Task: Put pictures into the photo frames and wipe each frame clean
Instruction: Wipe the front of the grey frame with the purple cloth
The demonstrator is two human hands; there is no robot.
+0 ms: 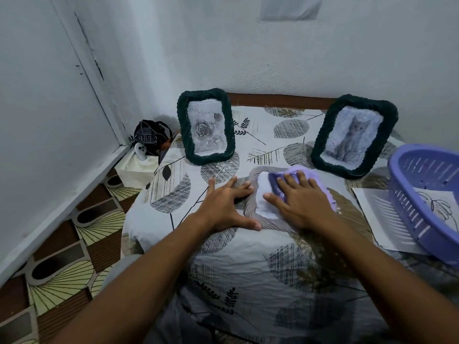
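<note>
The frame being wiped lies flat on the bed, its ribbed border pale and blurred. Far left of it, on the floor by the wall, sit a dark bag and a white box. Left and behind it, a rose frame stands upright. The left hand lies flat with spread fingers against the frame's left edge, gripping nothing. The right hand, fingers straight, presses a purple cloth onto the frame, hiding its right half. Behind and right stands a cat frame, tilted. Farther right, a purple basket rests on a paper sheet.
</note>
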